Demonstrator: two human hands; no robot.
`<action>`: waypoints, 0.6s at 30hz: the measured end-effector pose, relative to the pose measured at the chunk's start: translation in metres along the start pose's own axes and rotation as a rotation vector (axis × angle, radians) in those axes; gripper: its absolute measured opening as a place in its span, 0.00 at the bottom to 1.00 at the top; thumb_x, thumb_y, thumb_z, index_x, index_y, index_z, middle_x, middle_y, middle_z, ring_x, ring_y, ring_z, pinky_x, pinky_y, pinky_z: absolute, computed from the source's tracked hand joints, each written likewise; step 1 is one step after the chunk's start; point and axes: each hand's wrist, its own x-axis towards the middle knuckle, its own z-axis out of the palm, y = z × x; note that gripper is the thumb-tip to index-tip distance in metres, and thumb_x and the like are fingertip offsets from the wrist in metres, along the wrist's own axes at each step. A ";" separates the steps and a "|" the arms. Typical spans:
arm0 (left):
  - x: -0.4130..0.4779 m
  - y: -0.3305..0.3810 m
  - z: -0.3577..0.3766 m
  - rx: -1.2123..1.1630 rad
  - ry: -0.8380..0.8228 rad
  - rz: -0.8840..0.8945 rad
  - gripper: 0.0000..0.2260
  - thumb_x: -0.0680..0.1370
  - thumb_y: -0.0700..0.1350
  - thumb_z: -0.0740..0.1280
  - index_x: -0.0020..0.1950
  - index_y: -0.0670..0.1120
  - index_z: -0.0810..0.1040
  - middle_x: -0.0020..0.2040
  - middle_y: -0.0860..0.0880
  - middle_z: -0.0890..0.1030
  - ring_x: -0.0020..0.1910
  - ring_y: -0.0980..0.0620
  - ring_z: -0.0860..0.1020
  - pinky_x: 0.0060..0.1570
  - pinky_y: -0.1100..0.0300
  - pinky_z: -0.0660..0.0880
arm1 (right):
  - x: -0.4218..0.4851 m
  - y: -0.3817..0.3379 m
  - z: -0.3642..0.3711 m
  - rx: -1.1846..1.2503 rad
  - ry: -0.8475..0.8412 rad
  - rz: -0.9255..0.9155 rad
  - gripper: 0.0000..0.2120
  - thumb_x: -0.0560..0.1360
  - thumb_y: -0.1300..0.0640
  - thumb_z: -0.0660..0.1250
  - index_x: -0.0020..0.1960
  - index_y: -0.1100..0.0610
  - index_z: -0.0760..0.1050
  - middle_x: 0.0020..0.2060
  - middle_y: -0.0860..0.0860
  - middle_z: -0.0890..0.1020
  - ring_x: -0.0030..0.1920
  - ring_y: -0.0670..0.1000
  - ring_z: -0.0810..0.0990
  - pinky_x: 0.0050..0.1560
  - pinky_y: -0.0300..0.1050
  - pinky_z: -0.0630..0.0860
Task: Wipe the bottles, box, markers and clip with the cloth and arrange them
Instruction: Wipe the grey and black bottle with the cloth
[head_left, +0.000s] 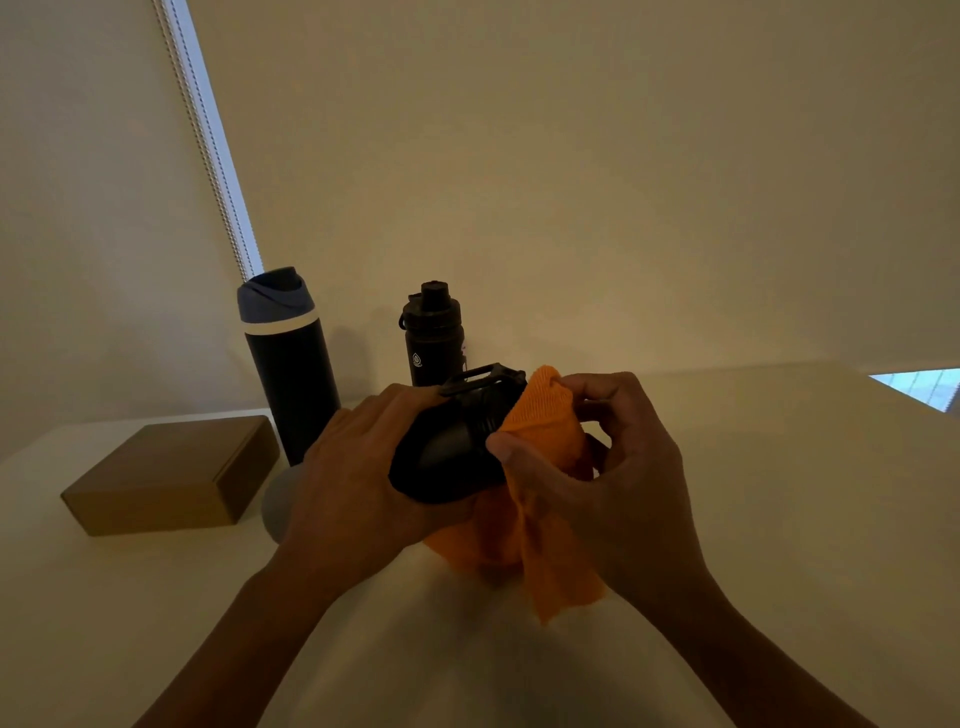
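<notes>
My left hand (353, 467) grips a black bottle (447, 452) tilted on its side above the white table (779, 519), its cap with a loop handle pointing up and right. My right hand (602, 467) pinches an orange cloth (545, 519) against the bottle's cap end; the cloth hangs down below the bottle. A tall dark bottle (291, 364) with a blue-grey lid stands at the back left. A small black bottle (431, 332) stands behind my hands. A brown cardboard box (171, 473) lies at the left. No markers or clip are in sight.
The table meets a plain wall at the back. A window blind edge (208, 140) runs down the wall at the left. A bright window patch (919, 387) shows at the far right.
</notes>
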 end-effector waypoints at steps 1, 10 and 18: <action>0.000 0.000 -0.001 -0.020 -0.006 -0.008 0.38 0.61 0.67 0.76 0.66 0.58 0.68 0.52 0.67 0.71 0.45 0.68 0.69 0.51 0.68 0.64 | 0.001 0.000 -0.001 0.002 -0.004 -0.007 0.35 0.60 0.30 0.76 0.62 0.44 0.72 0.56 0.41 0.79 0.57 0.44 0.80 0.53 0.46 0.83; -0.001 -0.004 -0.004 -0.132 -0.081 -0.091 0.35 0.62 0.70 0.72 0.66 0.70 0.63 0.54 0.70 0.73 0.53 0.66 0.76 0.54 0.60 0.76 | 0.011 -0.004 -0.013 0.157 -0.112 0.042 0.22 0.73 0.43 0.71 0.64 0.49 0.75 0.56 0.45 0.83 0.57 0.46 0.82 0.50 0.50 0.84; 0.001 -0.002 -0.009 -0.079 -0.043 -0.096 0.37 0.62 0.66 0.78 0.64 0.70 0.62 0.49 0.71 0.71 0.49 0.72 0.73 0.48 0.73 0.65 | 0.008 -0.003 -0.015 0.128 0.042 -0.214 0.11 0.73 0.56 0.75 0.54 0.54 0.80 0.52 0.49 0.80 0.56 0.54 0.82 0.45 0.47 0.84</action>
